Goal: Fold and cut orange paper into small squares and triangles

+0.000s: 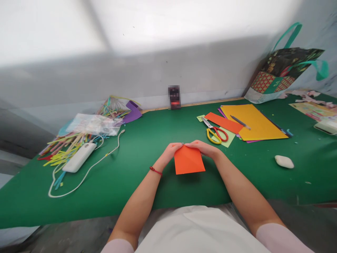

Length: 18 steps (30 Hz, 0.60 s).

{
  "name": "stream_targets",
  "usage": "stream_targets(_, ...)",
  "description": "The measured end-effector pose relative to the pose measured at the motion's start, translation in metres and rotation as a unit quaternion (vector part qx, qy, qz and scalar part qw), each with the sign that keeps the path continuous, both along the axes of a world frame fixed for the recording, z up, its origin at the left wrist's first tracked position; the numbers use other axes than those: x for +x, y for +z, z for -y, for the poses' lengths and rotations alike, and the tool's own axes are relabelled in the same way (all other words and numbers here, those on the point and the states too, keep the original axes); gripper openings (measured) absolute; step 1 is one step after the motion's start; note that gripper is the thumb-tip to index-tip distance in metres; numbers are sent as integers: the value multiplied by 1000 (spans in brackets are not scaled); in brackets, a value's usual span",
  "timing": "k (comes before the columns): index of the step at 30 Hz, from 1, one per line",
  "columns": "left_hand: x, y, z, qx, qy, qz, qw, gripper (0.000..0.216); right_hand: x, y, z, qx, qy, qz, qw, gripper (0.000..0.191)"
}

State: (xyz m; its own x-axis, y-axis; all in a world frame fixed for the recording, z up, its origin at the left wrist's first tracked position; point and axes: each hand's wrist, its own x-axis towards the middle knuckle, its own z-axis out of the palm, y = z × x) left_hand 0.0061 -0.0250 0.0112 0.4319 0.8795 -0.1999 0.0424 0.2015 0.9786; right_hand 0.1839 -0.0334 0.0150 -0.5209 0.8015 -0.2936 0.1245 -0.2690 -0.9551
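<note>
A square of orange paper [189, 161] is held just above the green table, its near edge tilted toward me. My left hand [173, 151] pinches its far left edge, and a red cord bracelet circles that wrist. On the far right edge, my right hand [204, 147] grips the same sheet, the two thumbs almost meeting at the middle. Beyond my right hand lie scissors [214, 133] with red and yellow handles, partly over a light green paper [228, 137]. An orange paper strip [223, 123] rests beside them.
Yellow sheets [259, 123] with a pen [240, 122] on top lie at the right. A white power bank [79, 157], its cable [98, 160] and colourful paper strips [59, 149] cover the left. A white oval object [284, 161] and a patterned bag [281, 77] stand rightward.
</note>
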Motion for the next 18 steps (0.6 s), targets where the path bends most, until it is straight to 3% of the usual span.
stream_targets(18, 0, 0, 0, 14, -9, -7, 1000, 37, 0, 2, 1, 2, -2, 6, 1000, 48)
